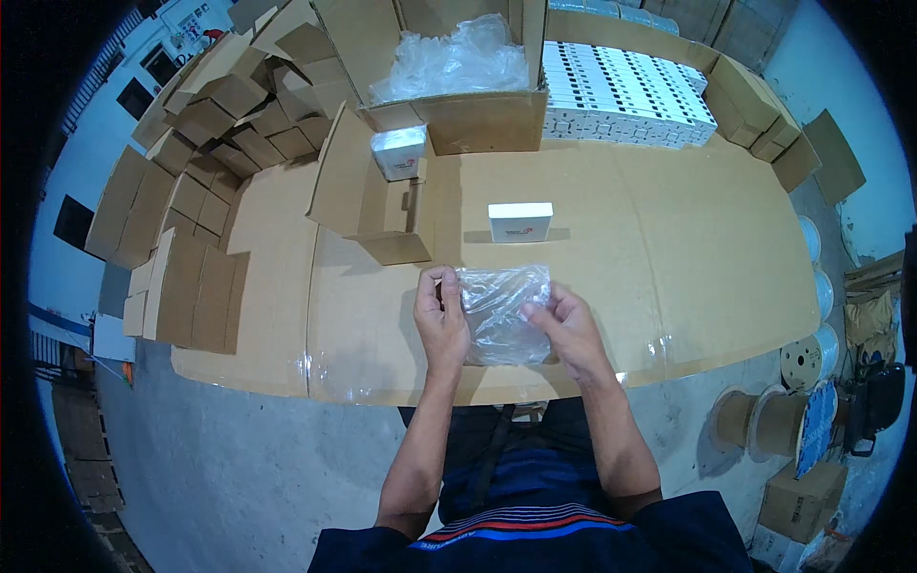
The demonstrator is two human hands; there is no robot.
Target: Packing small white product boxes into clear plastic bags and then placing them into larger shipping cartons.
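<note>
Both my hands hold a clear plastic bag (501,310) over the near edge of the cardboard-covered table (669,248). My left hand (441,320) pinches the bag's upper left corner. My right hand (565,325) grips its right side. A small white box (521,222) stands on the table just beyond the bag. A second white box (398,153) sits inside an open cardboard carton (368,196) at the left.
A large open carton (478,115) with clear plastic bags stands at the back. Rows of white boxes (626,95) fill a tray at the back right. Stacks of folded cartons (210,162) crowd the left. Cable spools (774,420) stand on the floor at the right.
</note>
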